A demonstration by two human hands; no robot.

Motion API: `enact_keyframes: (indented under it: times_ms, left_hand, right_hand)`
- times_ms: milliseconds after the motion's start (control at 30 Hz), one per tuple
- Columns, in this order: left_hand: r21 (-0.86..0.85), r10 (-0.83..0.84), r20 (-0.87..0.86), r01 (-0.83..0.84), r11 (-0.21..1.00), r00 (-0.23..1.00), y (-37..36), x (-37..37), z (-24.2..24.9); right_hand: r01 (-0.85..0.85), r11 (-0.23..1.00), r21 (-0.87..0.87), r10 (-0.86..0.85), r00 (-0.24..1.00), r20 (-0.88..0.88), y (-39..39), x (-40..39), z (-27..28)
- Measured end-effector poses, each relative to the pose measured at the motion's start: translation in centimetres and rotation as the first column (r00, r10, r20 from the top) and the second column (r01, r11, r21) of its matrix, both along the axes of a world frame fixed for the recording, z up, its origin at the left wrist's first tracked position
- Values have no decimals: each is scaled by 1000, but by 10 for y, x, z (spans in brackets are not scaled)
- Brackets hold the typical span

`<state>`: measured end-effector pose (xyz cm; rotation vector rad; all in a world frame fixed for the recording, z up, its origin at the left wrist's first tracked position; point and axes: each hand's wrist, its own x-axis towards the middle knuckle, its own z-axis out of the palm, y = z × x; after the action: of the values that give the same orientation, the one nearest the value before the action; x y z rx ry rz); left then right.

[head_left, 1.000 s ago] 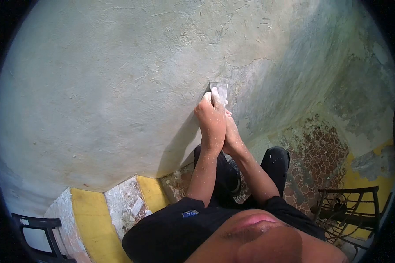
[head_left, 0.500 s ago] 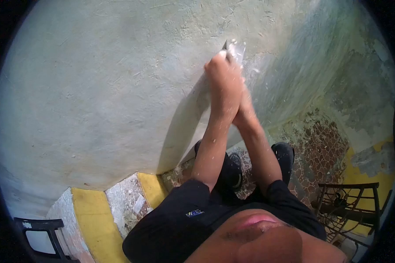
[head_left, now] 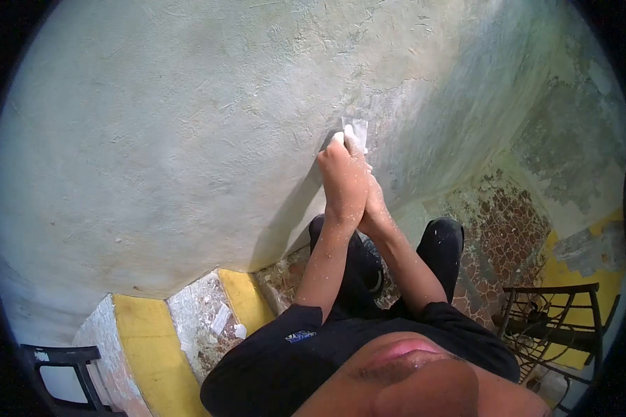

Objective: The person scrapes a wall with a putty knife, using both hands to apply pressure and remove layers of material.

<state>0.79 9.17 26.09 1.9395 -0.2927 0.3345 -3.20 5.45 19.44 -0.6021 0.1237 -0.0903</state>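
Observation:
A scraper with a flat metal blade [head_left: 357, 128] meets the grey-green wall [head_left: 209, 132] in front of me. My left hand [head_left: 344, 179] is closed around its handle, fingers up near the blade. Just behind and to the right, my right hand [head_left: 375, 203] is pressed against the left one; its fingers are mostly hidden, but it appears to grip the same handle. Pale flecks speckle both forearms. Around the blade the wall surface is rough, with a patch of worn, lighter coating to its right.
Yellow-edged steps [head_left: 145, 333] lie at the lower left, with white flakes [head_left: 221, 318] on them. A black chair frame [head_left: 62, 354] stands beyond. At the right are a dark metal rack [head_left: 549, 323] and debris on the patterned floor [head_left: 511, 233].
Both hands and the scraper have moved down the wall toward my body. The loose chips that were at the blade are gone from it, and another white flake shows on the step.

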Motion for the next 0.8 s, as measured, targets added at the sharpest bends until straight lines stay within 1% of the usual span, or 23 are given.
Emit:
enact_keyframes:
  times_ms: [67,167,200,233,267,300,333,367,400,467,500,533,567,600,667,700,733,767,800]
  left_hand:
    - [-49,6,-20,-7,999,1000,7,-2,4]
    - [-40,17,-13,-18,999,1000,8,2,0]
    - [-42,18,-1,-18,999,1000,7,2,0]
    - [-44,14,-2,-14,999,1000,6,1,1]
    - [-43,28,-24,-29,999,999,6,2,3]
    - [-42,43,-47,-45,998,998,4,2,4]
    - [-44,41,-47,-43,998,998,3,4,4]
    - [-28,41,-6,-41,999,999,2,7,4]
    - [-12,42,37,-42,999,998,1,10,7]
    - [-9,42,63,-41,999,997,-8,18,15]
    - [-7,35,92,-35,999,995,-15,23,22]
    - [-4,36,90,-36,999,995,-23,26,32]
    - [14,29,138,-32,999,990,-32,28,43]
    - [31,22,187,-28,999,982,-41,33,50]
    - [-7,-28,308,32,999,951,-63,47,55]
    - [-35,-50,313,64,997,949,-74,49,62]
    - [-25,-56,356,70,997,933,-82,46,70]
    - [-11,-55,358,64,998,932,-90,45,74]
    - [3,-56,364,59,998,930,-96,42,77]
  right_hand:
    - [-37,999,-33,38,998,39,2,7,-22]
    - [-76,993,-91,86,991,107,1,20,-44]
    - [-73,993,-93,83,991,108,0,21,-37]
    - [-75,986,-150,91,991,98,0,18,-24]
    - [-77,975,-208,97,991,89,-1,17,-13]
    - [-73,975,-210,93,992,87,-2,17,-8]
    - [-37,970,-238,59,994,88,-2,17,-4]
    - [-4,964,-265,29,996,88,-2,17,0]
    - [-7,964,-266,31,996,87,-5,18,3]
    - [-40,989,-141,67,980,189,-12,22,11]
    - [-42,989,-138,68,980,188,-18,26,16]
    - [-4,992,-122,32,973,228,-24,32,23]
    - [35,994,-104,-6,964,265,-30,37,31]
    - [113,981,-160,-77,973,220,-35,35,56]
    - [130,987,-89,-98,949,301,-55,45,58]
    - [153,983,-106,-101,918,383,-68,50,59]
    - [176,977,-120,-102,881,462,-81,54,59]
    - [171,965,-200,-68,896,439,-95,58,60]
    - [175,964,-200,-71,895,441,-106,54,65]
